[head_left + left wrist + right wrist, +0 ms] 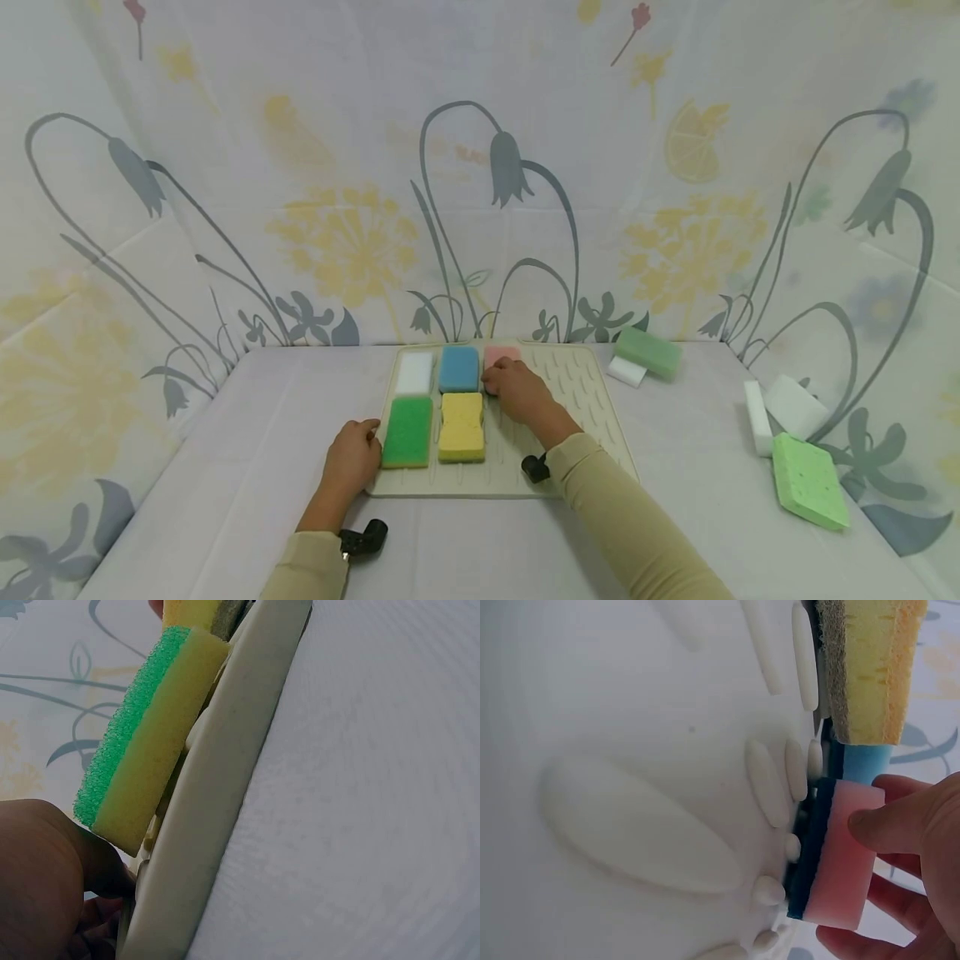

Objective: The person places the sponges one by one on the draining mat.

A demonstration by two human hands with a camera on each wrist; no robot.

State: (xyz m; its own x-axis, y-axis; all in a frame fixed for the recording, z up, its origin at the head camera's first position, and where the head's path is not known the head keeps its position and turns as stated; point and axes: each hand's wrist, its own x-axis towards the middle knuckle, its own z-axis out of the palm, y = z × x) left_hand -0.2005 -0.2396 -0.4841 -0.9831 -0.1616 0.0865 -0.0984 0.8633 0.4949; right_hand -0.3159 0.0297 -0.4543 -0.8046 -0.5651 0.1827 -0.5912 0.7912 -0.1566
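Observation:
Near the back of a cream ridged mat (450, 482), my right hand (522, 393) grips a pink sponge (844, 855) with a dark blue scouring layer underneath. Thumb and fingers are on opposite sides of it. Left of it sit a blue sponge (459, 369) and a white sponge (414, 372). In front of these are a yellow notched sponge (461, 427) and a green-topped sponge (407, 432), whose lower layer is yellow. My left hand (351, 458) rests at the mat's left edge beside the green-topped sponge, fingers loosely bent; some fingers are hidden in the left wrist view.
Right of the mat, a pale green sponge (648, 352) leans on a small white block (627, 372). Farther right lie a bright green sponge (810, 483), an upright white block (758, 419) and another white block (795, 408). A flower-printed cloth (465, 275) hangs behind the table.

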